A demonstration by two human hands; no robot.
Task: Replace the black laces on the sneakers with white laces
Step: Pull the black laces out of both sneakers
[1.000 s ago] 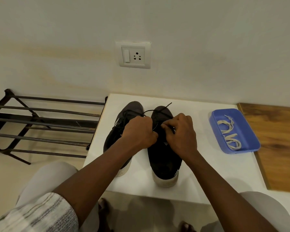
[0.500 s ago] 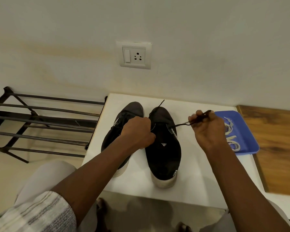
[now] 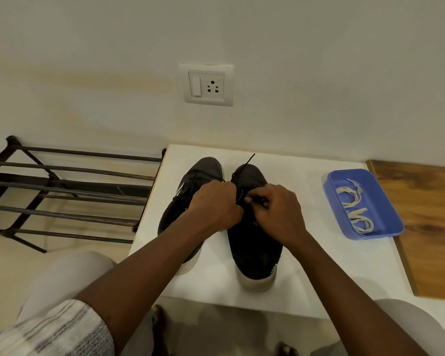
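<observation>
Two black sneakers with white soles stand side by side on a white table (image 3: 319, 273), toes toward the wall: the left sneaker (image 3: 180, 214) and the right sneaker (image 3: 254, 247). A black lace (image 3: 249, 158) runs off the right sneaker's toe. My left hand (image 3: 213, 204) is curled over the gap between the shoes, at the right shoe's lacing. My right hand (image 3: 275, 209) pinches the black lace over the right sneaker's eyelets. White laces (image 3: 355, 204) lie coiled in a blue tray (image 3: 385, 227) at the table's right.
A dark metal shoe rack (image 3: 62, 191) stands left of the table. A wooden surface (image 3: 432, 227) adjoins the table on the right. A wall socket (image 3: 207, 84) sits above the table. My knees show below the table's front edge.
My right hand, which had pulled a black lace end out to the right toward the tray, has come back to the right sneaker's lacing. My left hand stayed in place.
</observation>
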